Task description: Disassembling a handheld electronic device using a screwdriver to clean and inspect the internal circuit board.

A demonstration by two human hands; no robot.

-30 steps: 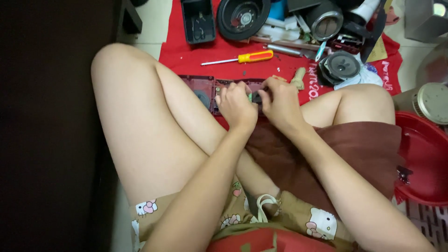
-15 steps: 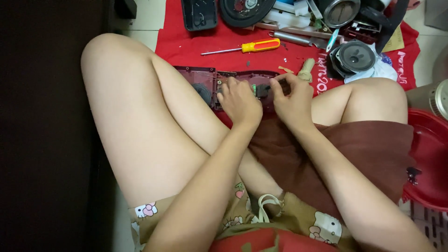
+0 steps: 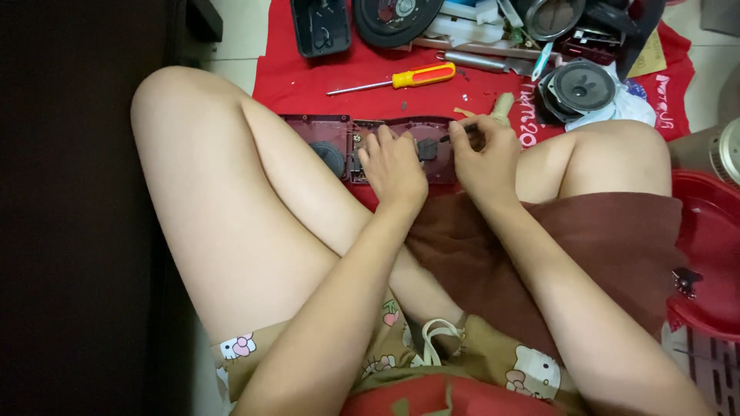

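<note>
A long dark-red device casing (image 3: 320,127) lies open on a red cloth (image 3: 285,77) between my knees, with a round speaker hole at its left end. My left hand (image 3: 395,166) rests on the casing's middle, fingers spread over the inner parts. My right hand (image 3: 484,154) is closed on a small tool with a pale handle (image 3: 502,104), its tip at a dark part inside the casing. What lies under both hands is hidden.
A yellow-and-orange screwdriver (image 3: 408,78) lies on the cloth beyond the casing. Loose speakers (image 3: 578,88), a black housing (image 3: 320,25) and other parts crowd the far edge. A red plastic bowl (image 3: 713,254) sits at the right; dark furniture stands left.
The view has tilted slightly, so the casing and hands sit lower in frame. My right hand shifted a little along the casing with its tool; my left hand stays on the casing.
</note>
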